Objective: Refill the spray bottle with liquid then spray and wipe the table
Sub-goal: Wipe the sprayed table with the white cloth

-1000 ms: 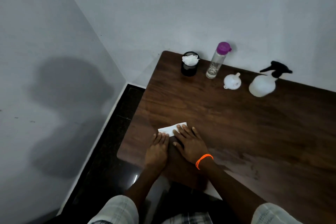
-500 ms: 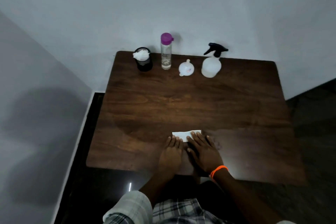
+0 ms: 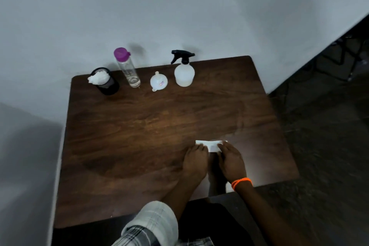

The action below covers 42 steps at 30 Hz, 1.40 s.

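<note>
Both hands lie flat on a folded white tissue [image 3: 210, 144] near the front edge of the dark wooden table [image 3: 139, 136], at about five o'clock from the table's middle. The left hand [image 3: 195, 161] covers the tissue's left end and the right hand [image 3: 231, 161] its right end; the fingers of both look straight and pressed down rather than curled, so neither hand grasps anything. Only a narrow white strip of the tissue shows beyond the fingertips. An orange band [image 3: 242, 182] circles the right wrist, and a pale rolled sleeve [image 3: 155, 219] covers the left forearm.

The spray bottle [image 3: 184, 72] stands upright at the back edge, at about twelve o'clock from the table's middle, close to the wall. Its body is rounded and milky white, with a black trigger head whose nozzle points to nine o'clock. I cannot tell how much liquid it holds. Just beside it, toward nine o'clock, a small white funnel [image 3: 158, 81] rests mouth down with its spout up. Further toward nine o'clock stands a tall clear bottle [image 3: 127, 68] with a purple cap and some clear liquid at the bottom. At the back left corner sits a black cup [image 3: 106, 84] stuffed with white tissue.
</note>
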Tool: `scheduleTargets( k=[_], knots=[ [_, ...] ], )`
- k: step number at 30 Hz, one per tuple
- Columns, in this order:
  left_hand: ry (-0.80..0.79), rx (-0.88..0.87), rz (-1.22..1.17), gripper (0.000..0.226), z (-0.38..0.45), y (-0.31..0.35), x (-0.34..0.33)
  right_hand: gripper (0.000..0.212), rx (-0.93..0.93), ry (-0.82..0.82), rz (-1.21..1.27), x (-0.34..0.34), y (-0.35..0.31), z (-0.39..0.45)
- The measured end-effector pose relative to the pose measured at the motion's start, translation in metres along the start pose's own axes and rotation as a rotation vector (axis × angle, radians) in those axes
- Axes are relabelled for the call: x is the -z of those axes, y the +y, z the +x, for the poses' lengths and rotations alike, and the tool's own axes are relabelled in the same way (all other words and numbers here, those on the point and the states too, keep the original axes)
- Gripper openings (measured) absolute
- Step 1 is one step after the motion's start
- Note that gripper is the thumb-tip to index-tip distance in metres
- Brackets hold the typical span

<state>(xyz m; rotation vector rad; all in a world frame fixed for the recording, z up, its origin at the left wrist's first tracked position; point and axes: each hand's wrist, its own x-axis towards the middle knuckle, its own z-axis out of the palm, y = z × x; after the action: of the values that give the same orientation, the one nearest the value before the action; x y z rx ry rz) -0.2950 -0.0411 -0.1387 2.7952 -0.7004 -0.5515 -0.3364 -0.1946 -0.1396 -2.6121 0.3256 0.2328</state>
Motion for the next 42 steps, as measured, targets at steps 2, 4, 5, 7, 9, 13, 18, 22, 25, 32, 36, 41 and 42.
scheduleTargets(
  k=[2, 4, 5, 7, 9, 13, 18, 22, 25, 32, 36, 41, 42],
  knots=[
    [0.059, 0.080, -0.152, 0.041, 0.003, 0.005, 0.007, 0.033, -0.136, 0.079, 0.230, 0.001, -0.011, 0.001],
    [0.045, 0.153, -0.297, 0.045, 0.008, 0.009, 0.009, 0.028, -0.278, 0.049, 0.393, 0.001, -0.024, 0.006],
    [0.030, 0.164, -0.330, 0.049, 0.010, 0.010, 0.007, 0.026, -0.301, 0.020, 0.406, 0.001, -0.029, 0.009],
    [0.014, 0.124, -0.317, 0.051, 0.015, 0.012, 0.004, 0.026, -0.248, -0.032, 0.282, 0.001, -0.035, 0.014],
    [-0.006, 0.046, -0.239, 0.045, 0.019, 0.013, -0.002, 0.031, -0.197, -0.064, 0.178, 0.001, -0.031, 0.015],
    [-0.040, -0.015, -0.207, 0.041, 0.011, 0.020, -0.013, 0.027, -0.135, -0.043, 0.151, -0.002, -0.011, 0.004],
    [-0.048, -0.105, -0.330, 0.059, 0.021, 0.050, -0.020, 0.036, -0.163, -0.065, -0.011, 0.004, 0.019, 0.005],
    [-0.031, -0.113, -0.173, 0.061, 0.051, 0.068, -0.018, 0.031, -0.239, 0.070, 0.023, 0.016, 0.031, 0.018],
    [-0.003, -0.108, -0.025, 0.060, 0.073, 0.065, -0.009, 0.040, -0.202, 0.046, 0.009, 0.024, 0.035, 0.039],
    [0.025, 0.038, 0.123, 0.038, 0.066, 0.029, 0.014, 0.061, 0.065, -0.177, -0.143, 0.011, 0.004, 0.050],
    [0.014, -0.040, 0.170, 0.032, 0.023, 0.023, -0.001, 0.065, 0.149, -0.239, -0.226, 0.005, 0.000, 0.009],
    [-0.024, -0.142, 0.260, 0.064, 0.002, 0.049, -0.035, 0.066, 0.176, -0.174, -0.332, 0.011, 0.022, -0.020],
    [-0.035, -0.125, 0.264, 0.065, 0.004, 0.054, -0.033, 0.066, 0.166, -0.164, -0.352, 0.014, 0.024, -0.016]
  ],
)
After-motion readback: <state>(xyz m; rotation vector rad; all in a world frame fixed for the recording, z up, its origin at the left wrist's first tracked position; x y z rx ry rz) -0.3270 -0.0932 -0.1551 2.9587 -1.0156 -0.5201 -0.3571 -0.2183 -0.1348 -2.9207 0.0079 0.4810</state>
